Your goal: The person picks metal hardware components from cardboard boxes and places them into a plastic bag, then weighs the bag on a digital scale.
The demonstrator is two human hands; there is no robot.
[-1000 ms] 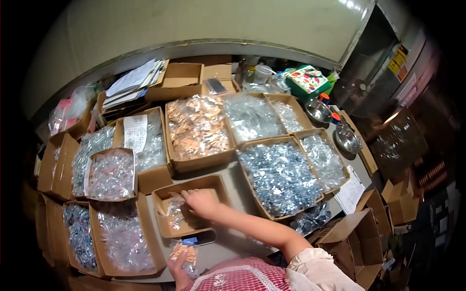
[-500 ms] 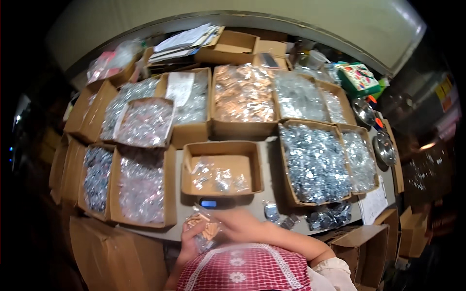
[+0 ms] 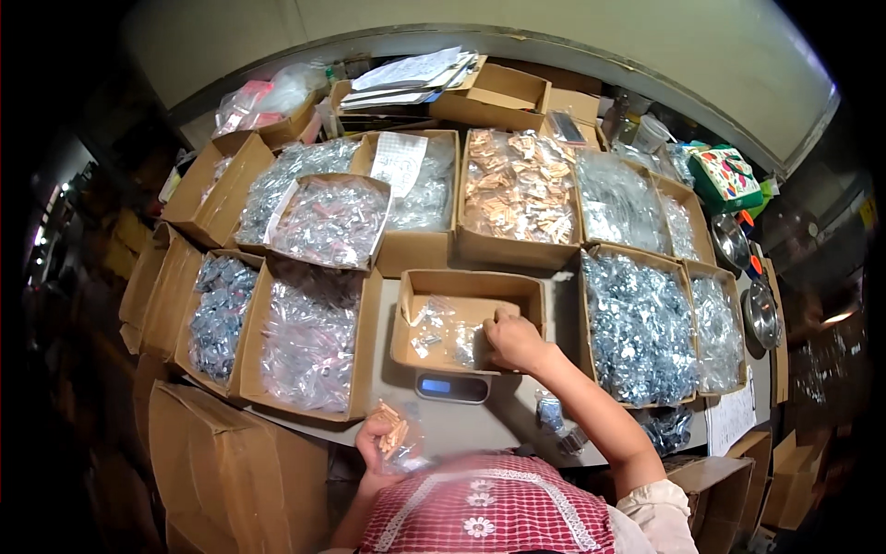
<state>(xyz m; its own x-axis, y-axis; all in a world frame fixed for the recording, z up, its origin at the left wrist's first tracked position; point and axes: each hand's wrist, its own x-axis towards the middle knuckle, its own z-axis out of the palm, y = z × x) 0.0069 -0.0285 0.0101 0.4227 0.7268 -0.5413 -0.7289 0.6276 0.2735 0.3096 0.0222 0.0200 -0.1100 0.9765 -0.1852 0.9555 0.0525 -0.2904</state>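
Low at the front, my left hand (image 3: 371,445) is closed around a clear plastic bag (image 3: 412,447) with several short tan wooden pegs (image 3: 391,427) in it. My right hand (image 3: 517,342) reaches over the front rim of a shallow cardboard box (image 3: 406,355). Its fingers are curled together at the edge of a small clear plastic packet (image 3: 469,345) and seem to pinch it; the fingertips are partly hidden. More small packets (image 3: 430,319) lie on the box bottom, to the left. Under the box's front edge a scale (image 3: 452,387) shows its lit display.
Boxes of bagged parts surround the middle: silvery packets (image 3: 637,323) on the right, clear bags (image 3: 309,342) on the left, tan peg packets (image 3: 519,189) behind. Loose packets (image 3: 550,411) lie by my right forearm. Steel bowls (image 3: 760,314) and a written sheet (image 3: 731,413) are farther right.
My right hand has left the peg bag at my front and moved forward into the middle box. My left hand still holds the bag. The whole view has shifted slightly.
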